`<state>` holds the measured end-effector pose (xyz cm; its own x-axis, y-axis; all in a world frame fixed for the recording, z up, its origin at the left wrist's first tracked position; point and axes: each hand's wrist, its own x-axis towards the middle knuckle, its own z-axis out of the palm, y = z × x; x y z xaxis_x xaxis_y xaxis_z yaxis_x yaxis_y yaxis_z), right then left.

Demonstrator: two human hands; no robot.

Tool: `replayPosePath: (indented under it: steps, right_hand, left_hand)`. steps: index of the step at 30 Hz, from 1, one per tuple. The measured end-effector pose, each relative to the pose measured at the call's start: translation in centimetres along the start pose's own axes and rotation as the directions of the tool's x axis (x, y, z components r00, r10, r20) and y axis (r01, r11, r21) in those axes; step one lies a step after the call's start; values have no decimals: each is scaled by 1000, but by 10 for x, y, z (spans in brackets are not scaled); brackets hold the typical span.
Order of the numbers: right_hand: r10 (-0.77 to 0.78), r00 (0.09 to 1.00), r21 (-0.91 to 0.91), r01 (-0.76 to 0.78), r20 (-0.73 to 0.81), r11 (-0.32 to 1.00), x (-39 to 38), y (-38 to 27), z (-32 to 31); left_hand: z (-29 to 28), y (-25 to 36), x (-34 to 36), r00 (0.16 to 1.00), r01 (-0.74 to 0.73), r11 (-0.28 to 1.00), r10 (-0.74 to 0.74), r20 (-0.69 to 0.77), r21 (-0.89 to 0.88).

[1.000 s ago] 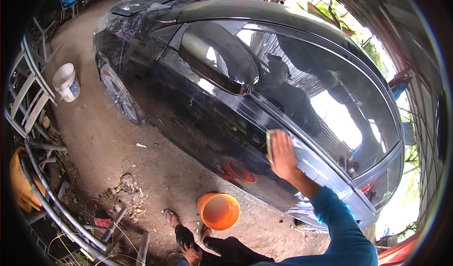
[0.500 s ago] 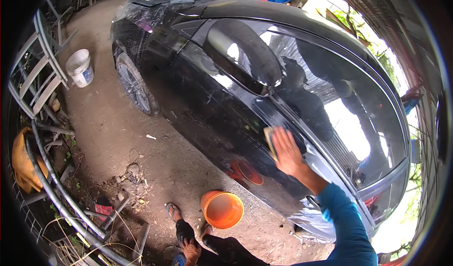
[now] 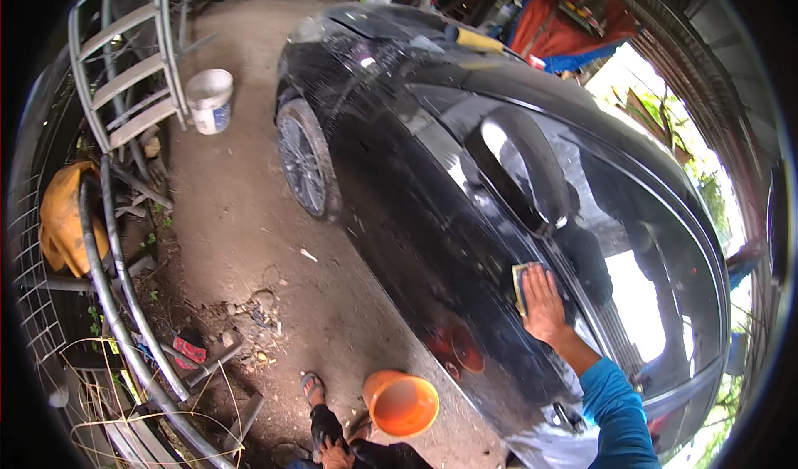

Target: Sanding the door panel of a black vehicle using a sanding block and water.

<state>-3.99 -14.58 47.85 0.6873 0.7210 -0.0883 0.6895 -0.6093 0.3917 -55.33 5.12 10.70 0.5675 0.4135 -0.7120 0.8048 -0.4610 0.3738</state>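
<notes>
My right hand (image 3: 544, 304) presses a thin yellowish sponge (image 3: 520, 289) flat against the black car door (image 3: 465, 282), just below the window line and the side mirror (image 3: 525, 170). Its fingers lie stretched over the sponge, and most of the sponge is hidden under the palm. The door handle (image 3: 568, 417) is nearer to me, beside my blue-sleeved forearm. My left hand (image 3: 335, 454) rests on my dark-trousered leg at the lower edge, with its fingers spread and nothing in them. By my feet stands an orange bucket (image 3: 404, 406) with cloudy liquid inside.
A white bucket (image 3: 209, 103) stands on the dirt ground near the front wheel (image 3: 304, 160). Along the left are a metal ladder-like frame (image 3: 129, 82), bent pipes (image 3: 112, 303) and an orange-yellow object (image 3: 71, 219). Rubble (image 3: 253, 315) lies on the ground. A yellow roll (image 3: 478, 40) rests on the car's front.
The whole view has shifted, so the car sits further right and lower. My right hand with the sponge has slid slightly along the door toward the mirror. My left hand stays on my leg.
</notes>
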Motion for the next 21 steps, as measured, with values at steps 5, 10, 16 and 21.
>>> replayPosePath:
  steps: [5, 10, 16, 21]
  right_hand:
    - [-47, 966, -20, 43, -253, 999, 192, -20, -32]
    - [-29, 938, 112, 72, -346, 991, 150, -46, -21]
    - [70, 947, 75, -49, -312, 996, 92, -24, 1]
    - [131, 917, 44, -123, -377, 991, 195, -36, -25]
  left_hand:
    - [-3, 20, -3, 986, -86, 993, 72, 150, 87]
    - [39, -28, 0, 784, -290, 930, 367, -501, 227]
    - [39, -30, 14, 859, -267, 963, 259, -441, 47]
    - [37, -9, 6, 892, -280, 953, 303, -335, 115]
